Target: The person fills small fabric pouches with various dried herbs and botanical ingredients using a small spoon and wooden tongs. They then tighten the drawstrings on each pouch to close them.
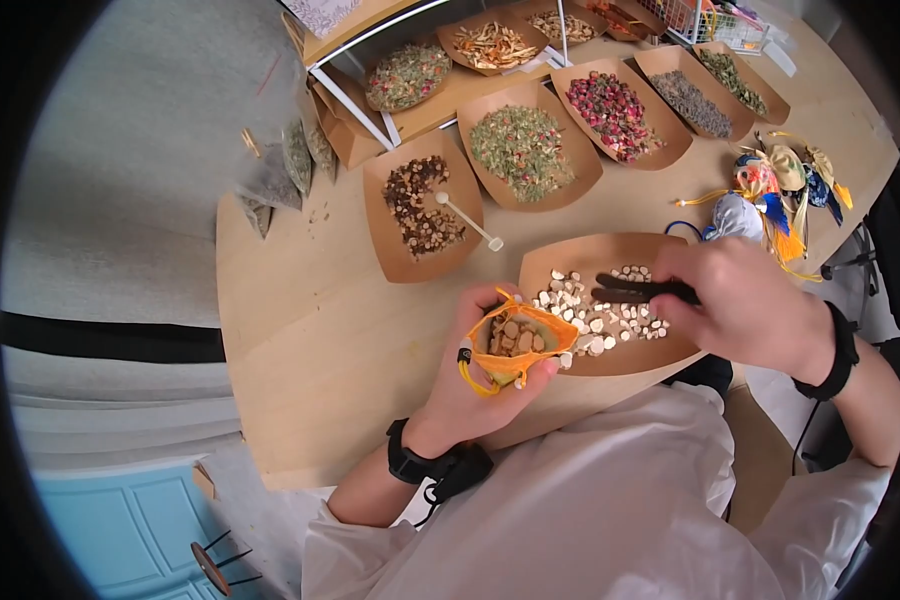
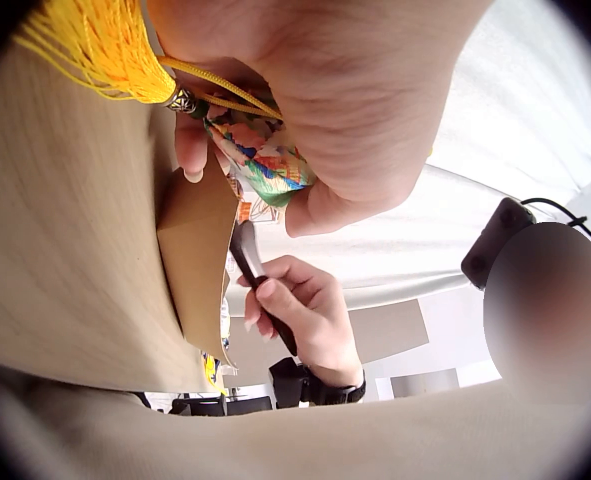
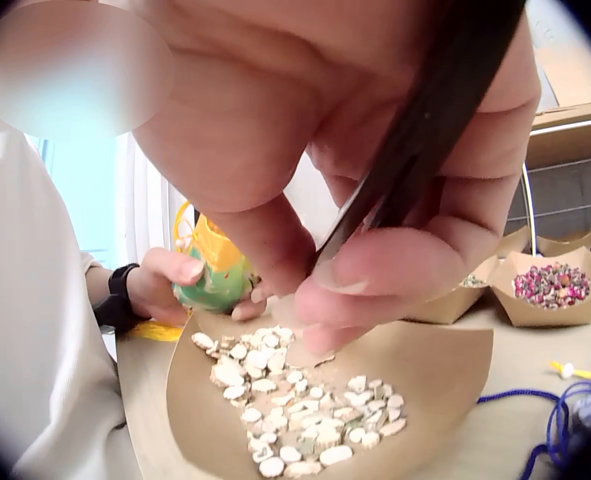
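Note:
A small drawstring pouch (image 1: 558, 335) with an orange lining is held by my left hand (image 1: 460, 412), its mouth facing up and brownish slices (image 1: 515, 338) inside. The left wrist view shows its patterned cloth (image 2: 260, 165) and yellow tassel (image 2: 115, 55). My right hand (image 1: 745, 300) grips dark tongs (image 1: 625, 289), whose tips reach over a brown paper tray (image 1: 575, 252) of pale, round-cut slices (image 1: 600, 322). In the right wrist view, fingers hide the tips of the tongs (image 3: 425, 120). The pouch overlaps the tray's left edge in the head view.
Behind stand paper trays of dark bits (image 1: 420, 190) with a pale small spoon (image 1: 470, 222), green herbs (image 1: 525, 150), rosebuds (image 1: 615, 115) and lavender-like buds (image 1: 685, 100). Tasselled pouches (image 1: 760, 185) lie at right. A shelf (image 1: 440, 115) holds more trays; clear bags (image 1: 295, 155) stand at left.

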Motion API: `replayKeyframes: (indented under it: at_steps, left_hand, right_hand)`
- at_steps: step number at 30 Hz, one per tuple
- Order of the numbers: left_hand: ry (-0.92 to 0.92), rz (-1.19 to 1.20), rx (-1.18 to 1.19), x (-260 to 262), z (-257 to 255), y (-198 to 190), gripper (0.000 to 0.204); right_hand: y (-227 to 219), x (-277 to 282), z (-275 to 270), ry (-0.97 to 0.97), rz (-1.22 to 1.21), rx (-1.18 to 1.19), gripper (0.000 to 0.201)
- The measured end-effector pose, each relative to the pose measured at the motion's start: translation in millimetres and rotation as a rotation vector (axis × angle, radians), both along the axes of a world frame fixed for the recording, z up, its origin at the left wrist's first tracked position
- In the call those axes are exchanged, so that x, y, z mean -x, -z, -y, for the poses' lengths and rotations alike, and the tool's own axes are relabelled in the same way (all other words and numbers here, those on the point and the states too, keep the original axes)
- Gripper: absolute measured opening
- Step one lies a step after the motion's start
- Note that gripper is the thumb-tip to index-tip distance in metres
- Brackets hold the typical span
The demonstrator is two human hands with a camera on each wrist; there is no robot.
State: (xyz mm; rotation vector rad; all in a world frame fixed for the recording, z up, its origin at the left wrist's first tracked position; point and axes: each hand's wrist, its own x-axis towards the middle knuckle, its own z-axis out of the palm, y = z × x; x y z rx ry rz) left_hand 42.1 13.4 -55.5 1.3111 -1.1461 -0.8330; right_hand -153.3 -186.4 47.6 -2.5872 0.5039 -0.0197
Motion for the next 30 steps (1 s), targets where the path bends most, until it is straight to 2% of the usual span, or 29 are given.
replayKeyframes:
  at_steps: [1, 4, 14, 19, 26, 28, 30]
  left_hand:
    - [0.003, 0.012, -0.008, -0.2, -0.4, -0.5, 0.059]
    - [-0.004, 0.003, -0.013, 0.3, -0.2, 0.4, 0.06]
    - [-0.016, 0.058, -0.013, 0.1, -0.5, -0.7, 0.06]
    - [-0.013, 0.051, -0.014, 0.2, -0.7, 0.1, 0.061]
    - [-0.021, 0.035, -0.009, 0.6, -1.2, 2.3, 0.061]
    - [-0.03, 0.061, -0.011, 1.2, -1.2, 1.2, 0.061]
    - [-0.03, 0.068, -0.014, 1.1, -0.9, -0.8, 0.061]
  right_hand:
    - [4.0, 1.5, -0.8, -0.006, -0.095, -0.006, 0.012]
    - [19.8, 6.9, -1.6, -0.055, -0.067, 0.011, 0.012]
    - [28.1, -4.0, -6.4, -0.084, -0.133, 0.018, 0.014]
    - [32.7, -4.6, -9.8, -0.178, -0.071, 0.165, 0.017]
    - [23.2, -2.8, -5.9, -0.121, -0.009, 0.124, 0.015]
    - [11.6, -0.3, -4.4, -0.119, 0.146, 0.095, 0.015]
    - [-2.6, 3.0, -7.7, -0.116, 0.153, 0.091, 0.014]
